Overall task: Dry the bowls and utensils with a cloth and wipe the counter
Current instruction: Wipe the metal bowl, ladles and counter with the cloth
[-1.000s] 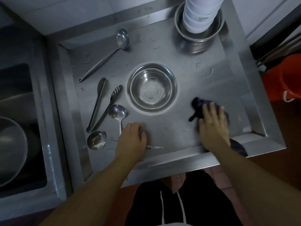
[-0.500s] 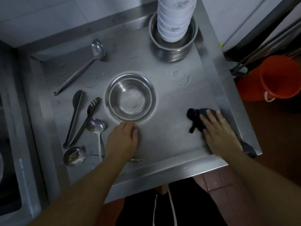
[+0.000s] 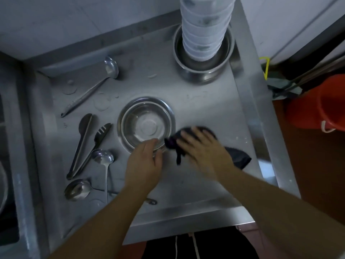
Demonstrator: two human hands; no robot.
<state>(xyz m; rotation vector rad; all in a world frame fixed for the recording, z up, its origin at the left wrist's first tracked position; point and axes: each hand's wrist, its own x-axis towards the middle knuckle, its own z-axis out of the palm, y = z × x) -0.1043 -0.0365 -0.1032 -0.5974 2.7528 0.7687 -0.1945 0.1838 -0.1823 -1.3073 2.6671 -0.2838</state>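
**Hands close in on the steel bowl**

Our left hand [image 3: 144,161] has come up from beside the spoons at the near edge and now has its fingers curled onto the near rim of the steel bowl [image 3: 146,124], which sits upright at the centre of the steel counter [image 3: 205,101]. We read that as a light grip on the rim, though the fingertips are partly hidden by the bowl's edge. Our right hand [image 3: 203,146] has slid leftward with the dark cloth [image 3: 237,157] from about 4 o'clock on the counter; it lies flat, fingers spread, pressing the cloth down just beside the bowl at the bowl's 4 o'clock. The hand is blurred, so it is moving.

From the bowl, the utensils lie untouched: the long ladle [image 3: 93,88] at 10 o'clock, the tongs [image 3: 84,139] and slotted spoon [image 3: 97,141] at 9, the round spoon [image 3: 103,157] at 8, and the small ladle [image 3: 77,189] at 7. The stack of white bowls [image 3: 203,28] stands in a steel basin [image 3: 203,71] at 1 o'clock.

We judge that counter wiping is giving way to drying this bowl: one hand steadies, the other brings the cloth. Water rings near the ladle say the counter is not finished.
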